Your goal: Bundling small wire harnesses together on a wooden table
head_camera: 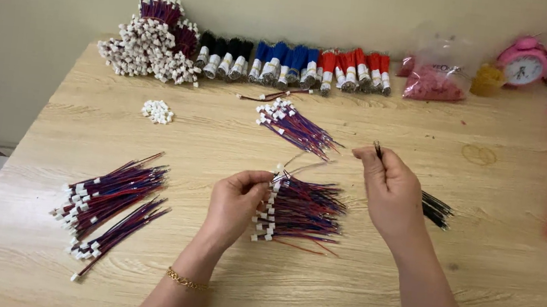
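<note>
Looks like a wire-sorting session mid-swing on a light wooden desk (pixel 494 268). The left hand (pixel 235 204), lower centre of the frame, is pinched around the white-connector end of a fat bundle of red-and-blue wires (pixel 301 211), which fans out to the right and rests on the desk just beside that hand. The right hand (pixel 389 191) sits a bit higher and to the right, fingers closed on a thin dark tool (pixel 378 150) that pokes up out of the fingertips — tweezers or a pick, too small to tell. Under that wrist a small bunch of black wires (pixel 436 210) sticks out to the right. Going by the pose, the step in hand is picking at single leads in the held bundle: a couple of pale strands arc up from the connectors toward the right hand, so the next move would probably call for steady aim with the tool tip while the left keeps its pinch tight. Around them: two finished-looking bundles (pixel 110 197) at lower left, another loose one (pixel 293 127) above centre, a little heap of white connectors (pixel 157 111), and a row of taped wire rolls (pixel 297 66) along the back wall — plus a pink alarm clock (pixel 524 62) in the upper right.
</note>
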